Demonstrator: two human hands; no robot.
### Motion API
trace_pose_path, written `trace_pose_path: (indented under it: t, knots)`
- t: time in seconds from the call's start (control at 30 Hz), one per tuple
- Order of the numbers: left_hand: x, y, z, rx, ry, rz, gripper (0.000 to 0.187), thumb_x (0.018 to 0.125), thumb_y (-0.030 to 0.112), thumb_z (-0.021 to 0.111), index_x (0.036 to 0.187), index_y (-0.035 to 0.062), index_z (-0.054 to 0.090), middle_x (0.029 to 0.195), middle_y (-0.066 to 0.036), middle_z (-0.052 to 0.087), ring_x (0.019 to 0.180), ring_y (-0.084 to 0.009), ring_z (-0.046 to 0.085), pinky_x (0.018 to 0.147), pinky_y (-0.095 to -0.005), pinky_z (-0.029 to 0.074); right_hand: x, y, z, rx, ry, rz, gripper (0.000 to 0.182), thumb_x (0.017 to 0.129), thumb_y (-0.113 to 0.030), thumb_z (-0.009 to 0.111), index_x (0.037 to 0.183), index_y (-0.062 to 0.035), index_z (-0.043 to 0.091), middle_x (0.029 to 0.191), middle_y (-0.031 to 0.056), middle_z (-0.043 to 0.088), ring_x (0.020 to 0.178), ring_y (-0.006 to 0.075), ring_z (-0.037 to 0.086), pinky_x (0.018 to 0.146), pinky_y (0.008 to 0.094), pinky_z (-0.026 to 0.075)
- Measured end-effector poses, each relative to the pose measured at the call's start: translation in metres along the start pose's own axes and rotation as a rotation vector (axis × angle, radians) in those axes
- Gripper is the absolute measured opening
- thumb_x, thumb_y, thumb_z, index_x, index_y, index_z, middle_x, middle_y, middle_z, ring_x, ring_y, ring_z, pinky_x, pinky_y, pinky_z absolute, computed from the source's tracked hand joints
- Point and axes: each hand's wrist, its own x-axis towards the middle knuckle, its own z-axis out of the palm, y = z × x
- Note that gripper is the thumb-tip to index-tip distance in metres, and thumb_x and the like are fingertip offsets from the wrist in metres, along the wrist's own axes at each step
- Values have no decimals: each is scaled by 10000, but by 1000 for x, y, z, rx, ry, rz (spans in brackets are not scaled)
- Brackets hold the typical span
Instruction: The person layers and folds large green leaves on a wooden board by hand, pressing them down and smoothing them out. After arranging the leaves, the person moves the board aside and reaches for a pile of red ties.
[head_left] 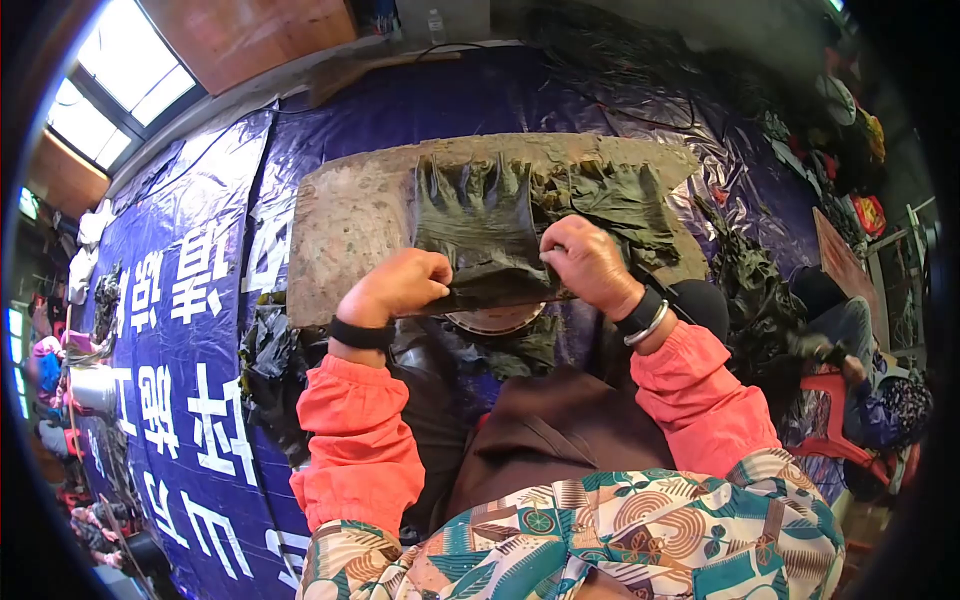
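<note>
A dark green sheet of wet kelp (480,235) lies spread on a worn wooden board (345,215), its far edge cut into finger-like strips. My left hand (400,285) is closed on the sheet's near left edge. My right hand (585,262) grips the near right edge, fingers curled over it. Both pull the near edge up off the board. More crumpled kelp (625,205) sits on the board's right part. A round metal rim (497,320) shows just under the board's near edge, between my wrists.
A blue tarp with large white characters (190,290) covers the ground around the board. Dark kelp heaps (750,290) lie to the right and another pile (265,365) to the left. A seated person (870,390) is at the right edge. Windows (110,80) are far left.
</note>
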Motion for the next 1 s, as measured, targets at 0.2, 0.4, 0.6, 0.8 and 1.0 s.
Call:
trace_pose_path:
  t: [0.2, 0.4, 0.6, 0.8, 1.0]
  knots:
    - [-14, 11, -11, -171, 91, -54, 204, 824, 144, 699, 1005, 49, 695, 810, -61, 686, 761, -148, 622, 708, -300, 497, -16, -17, 0, 53, -109, -42, 221, 761, -109, 732, 965, -104, 647, 898, 102, 609, 896, 310, 612, 768, 396, 510]
    - [6, 19, 27, 61, 58, 148, 168, 781, 146, 711, 937, 85, 695, 792, -115, 670, 707, -253, 631, 670, -352, 505, -25, 3, 24, -51, -193, -38, 110, 779, -68, 668, 876, -104, 631, 843, 115, 590, 845, 337, 608, 707, 428, 500]
    - [0, 20, 11, -49, -104, 93, 121, 783, 100, 677, 901, 70, 672, 737, -63, 646, 680, -164, 593, 630, -326, 478, -12, 8, 1, -100, -122, -13, 59, 793, -62, 631, 839, -98, 631, 863, 108, 612, 837, 342, 614, 705, 434, 502]
    - [-14, 15, -4, -212, -123, -8, 133, 820, 129, 691, 917, 40, 675, 788, -5, 653, 730, -107, 577, 670, -271, 471, -23, -2, -4, -57, -34, -58, 154, 777, -73, 675, 927, -98, 652, 910, 116, 621, 898, 338, 615, 766, 426, 506]
    - [1, 2, 10, -117, 318, 119, 228, 801, 142, 699, 1008, 47, 680, 818, -104, 687, 767, -205, 648, 718, -345, 510, -34, -33, 22, -171, -191, -186, 176, 777, -124, 690, 932, -112, 609, 940, 82, 556, 935, 304, 573, 745, 405, 510]
